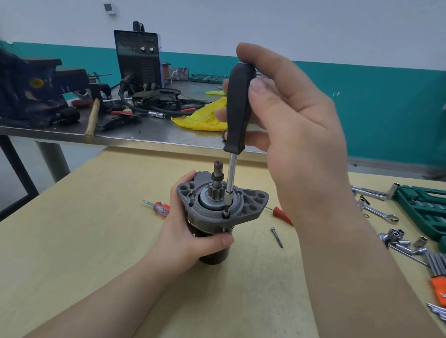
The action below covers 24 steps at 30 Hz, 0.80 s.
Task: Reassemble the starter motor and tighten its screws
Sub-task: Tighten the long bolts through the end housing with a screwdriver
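Motor: starter motor [214, 215] stands upright on the wooden table [52, 249] in front of me, grey flange up, pinion shaft [218, 177] pointing to 12 o'clock.
Left hand: my left hand [186, 227] wraps the motor body from 9 o'clock, thumb lying across the near side just under the flange.
Right hand: my right hand [286, 112] is above the motor at about 1 o'clock, fingers curled round the black handle of the screwdriver [236, 122].
Driver tip: I see the shaft run straight down, its bit seated in a screw [225, 215] on the flange, just at 3 o'clock of the pinion.
Loose bolt: long bolt [276, 237] lies on the table at 3 o'clock of the motor, apart from it.
Small drivers: red-handled screwdriver [158, 207] lies at 9 o'clock, partly behind my left hand; another red handle [282, 215] shows at 3 o'clock, partly behind my right wrist.
Far right: sockets [399, 240], wrench [379, 212] and green tool case [432, 212] at 3 o'clock, well apart.
Behind: metal bench [145, 134] at 12 o'clock carries a welder [138, 57], a yellow bag [201, 117] and a vise [24, 86].
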Available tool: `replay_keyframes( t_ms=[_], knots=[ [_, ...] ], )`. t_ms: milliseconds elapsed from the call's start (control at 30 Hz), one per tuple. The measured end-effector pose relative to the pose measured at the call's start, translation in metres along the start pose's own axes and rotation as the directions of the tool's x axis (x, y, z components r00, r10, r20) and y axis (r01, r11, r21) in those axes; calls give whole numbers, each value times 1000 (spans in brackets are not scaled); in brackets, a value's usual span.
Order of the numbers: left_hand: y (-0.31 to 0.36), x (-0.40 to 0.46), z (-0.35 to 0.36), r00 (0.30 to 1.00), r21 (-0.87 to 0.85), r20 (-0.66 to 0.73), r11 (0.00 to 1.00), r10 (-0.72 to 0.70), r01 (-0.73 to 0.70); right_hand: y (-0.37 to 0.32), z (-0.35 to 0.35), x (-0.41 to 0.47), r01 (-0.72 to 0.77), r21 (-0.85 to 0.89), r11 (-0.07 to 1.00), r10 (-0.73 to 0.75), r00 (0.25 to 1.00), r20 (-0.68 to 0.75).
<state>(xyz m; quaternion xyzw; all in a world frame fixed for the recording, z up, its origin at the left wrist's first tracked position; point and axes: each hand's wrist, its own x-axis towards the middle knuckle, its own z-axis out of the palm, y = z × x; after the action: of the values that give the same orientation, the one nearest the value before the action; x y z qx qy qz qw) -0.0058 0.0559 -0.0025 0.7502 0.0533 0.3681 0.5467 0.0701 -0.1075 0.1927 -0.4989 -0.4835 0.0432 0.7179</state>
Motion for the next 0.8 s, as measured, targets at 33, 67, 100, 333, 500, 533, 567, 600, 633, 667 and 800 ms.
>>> replay_keyframes(
  t_ms=[33, 67, 100, 333, 500, 533, 567, 600, 633, 667, 800],
  knots=[
    [0, 0, 0, 1000, -3, 0, 1000, 2, -2, -1, 0, 0, -4, -4, 1000, 4, 1000, 6],
    [-1, 0, 0, 1000, -6, 0, 1000, 4, -4, -1, 0, -1, 6, -26, 1000, -6, 1000, 5],
    [-1, 0, 1, 1000, -8, 0, 1000, 5, -5, -2, 1, -1, 25, -59, 998, -25, 1000, -2],
    [5, -1, 2, 1000, 1, 1, 1000, 17, -17, -1, 2, 0, 42, -59, 997, -43, 999, -13],
    [5, -1, 2, 1000, -11, -3, 1000, 15, -15, -2, 3, -1, 33, -64, 997, -34, 999, -16],
    [5, -1, 2, 1000, -13, -1, 1000, 14, -14, -1, 4, 0, 59, -113, 992, -63, 998, -26],
    [5, -1, 2, 1000, -14, 0, 1000, 12, -12, -1, 4, 0, 79, -145, 986, -84, 996, -31],
    [5, -1, 2, 1000, -12, 1, 1000, 9, -9, 0, 5, 1, 87, -152, 985, -93, 995, -32],
    [5, -1, 2, 1000, -5, 1, 1000, 7, -7, 1, 6, 1, 86, -144, 986, -91, 995, -29],
    [5, -1, 2, 1000, 3, 1, 1000, 5, -5, 2, 6, 1, 79, -131, 988, -83, 996, -24],
    [2, -1, 0, 1000, -3, 5, 1000, -13, 13, 5, 5, 1, 29, -19, 999, -29, 1000, -4]
  ],
)
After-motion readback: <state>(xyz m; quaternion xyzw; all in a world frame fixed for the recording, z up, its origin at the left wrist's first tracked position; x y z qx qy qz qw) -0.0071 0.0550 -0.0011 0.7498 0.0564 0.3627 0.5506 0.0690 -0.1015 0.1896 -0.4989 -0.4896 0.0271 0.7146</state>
